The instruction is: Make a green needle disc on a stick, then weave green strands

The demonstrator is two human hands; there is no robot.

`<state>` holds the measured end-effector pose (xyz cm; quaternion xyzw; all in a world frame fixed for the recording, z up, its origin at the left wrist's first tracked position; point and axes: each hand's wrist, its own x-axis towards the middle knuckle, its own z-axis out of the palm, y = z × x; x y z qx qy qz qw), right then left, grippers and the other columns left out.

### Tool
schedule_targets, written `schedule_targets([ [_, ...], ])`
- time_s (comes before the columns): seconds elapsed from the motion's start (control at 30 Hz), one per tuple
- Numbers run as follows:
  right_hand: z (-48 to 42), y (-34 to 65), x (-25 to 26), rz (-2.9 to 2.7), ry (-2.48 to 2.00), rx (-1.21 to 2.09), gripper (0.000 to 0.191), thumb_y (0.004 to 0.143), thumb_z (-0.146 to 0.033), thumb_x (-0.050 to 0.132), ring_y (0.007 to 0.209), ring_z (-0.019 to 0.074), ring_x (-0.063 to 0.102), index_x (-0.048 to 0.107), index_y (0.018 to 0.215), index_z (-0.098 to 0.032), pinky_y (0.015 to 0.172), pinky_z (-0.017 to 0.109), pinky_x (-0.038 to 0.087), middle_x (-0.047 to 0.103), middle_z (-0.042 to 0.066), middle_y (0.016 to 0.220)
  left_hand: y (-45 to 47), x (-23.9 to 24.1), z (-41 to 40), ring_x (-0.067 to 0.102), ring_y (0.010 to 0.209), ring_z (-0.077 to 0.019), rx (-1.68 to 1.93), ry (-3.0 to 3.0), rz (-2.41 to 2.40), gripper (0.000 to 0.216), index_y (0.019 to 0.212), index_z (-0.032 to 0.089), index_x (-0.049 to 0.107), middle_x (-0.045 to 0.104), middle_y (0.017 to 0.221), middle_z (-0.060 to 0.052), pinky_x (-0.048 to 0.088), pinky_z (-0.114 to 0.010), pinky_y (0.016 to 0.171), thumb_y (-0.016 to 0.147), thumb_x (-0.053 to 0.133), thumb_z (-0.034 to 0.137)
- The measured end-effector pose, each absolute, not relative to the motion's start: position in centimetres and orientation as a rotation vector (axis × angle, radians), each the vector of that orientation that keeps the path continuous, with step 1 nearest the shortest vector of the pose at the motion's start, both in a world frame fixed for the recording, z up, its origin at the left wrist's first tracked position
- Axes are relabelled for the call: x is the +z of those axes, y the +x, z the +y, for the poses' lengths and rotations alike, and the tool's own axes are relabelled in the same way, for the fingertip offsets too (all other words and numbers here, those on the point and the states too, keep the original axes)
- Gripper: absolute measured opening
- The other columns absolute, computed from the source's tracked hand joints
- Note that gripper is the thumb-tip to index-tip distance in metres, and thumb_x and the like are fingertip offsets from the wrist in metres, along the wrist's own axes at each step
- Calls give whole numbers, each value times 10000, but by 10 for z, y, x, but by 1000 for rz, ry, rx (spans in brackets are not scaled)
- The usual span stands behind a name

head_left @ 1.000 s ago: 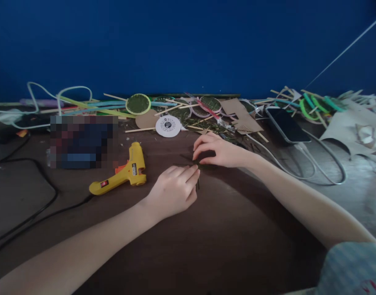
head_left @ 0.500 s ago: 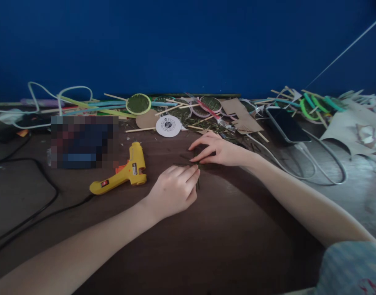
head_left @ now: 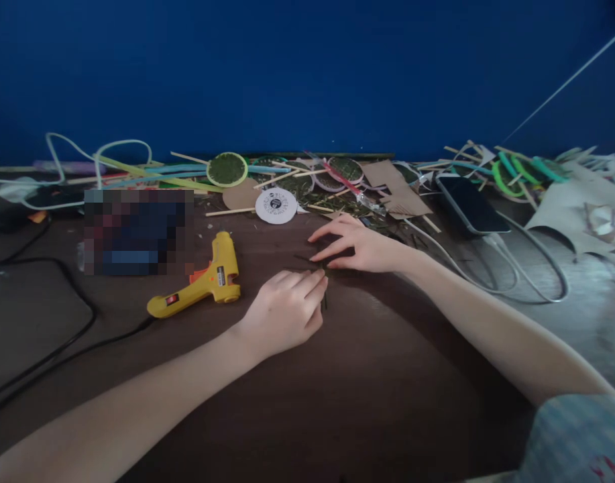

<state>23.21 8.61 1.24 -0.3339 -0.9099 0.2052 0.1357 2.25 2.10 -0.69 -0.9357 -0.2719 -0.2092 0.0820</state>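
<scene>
Thin dark green strips [head_left: 325, 300], like dry grass or leaf stalks, lie on the brown table between my hands. My left hand [head_left: 287, 312] rests over them with its fingers pressed together and the fingertips on the strips; its thumb is tucked beneath. Just beyond, my right hand [head_left: 355, 245] holds nothing visible. Its fingers are spread and curve down toward the strips near the left fingertips. Part of the strips is hidden under both hands.
A yellow glue gun [head_left: 219, 275] lies left of my left hand, its black cord [head_left: 121, 332] trailing left. Behind are a white paper disc [head_left: 275, 206], a green-filled ring [head_left: 227, 170], sticks and cardboard [head_left: 398, 191]. A phone [head_left: 472, 204] with a white cable lies right.
Almost nothing differs. Both hands keep their places over the green strips, and the whole view has shifted very slightly.
</scene>
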Motion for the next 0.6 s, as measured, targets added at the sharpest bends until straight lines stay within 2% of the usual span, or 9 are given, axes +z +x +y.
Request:
schedule_targets([
  [0.6, 88, 234, 15, -2745, -921, 668, 248, 853, -283, 539, 1144, 229, 363, 671, 1057, -335, 1032, 481, 241, 494, -15, 1321, 23, -7, 22, 642, 870, -214, -613, -2809, -816, 293, 1025, 96, 648, 692, 995, -85, 511, -351, 751, 789, 483, 151],
])
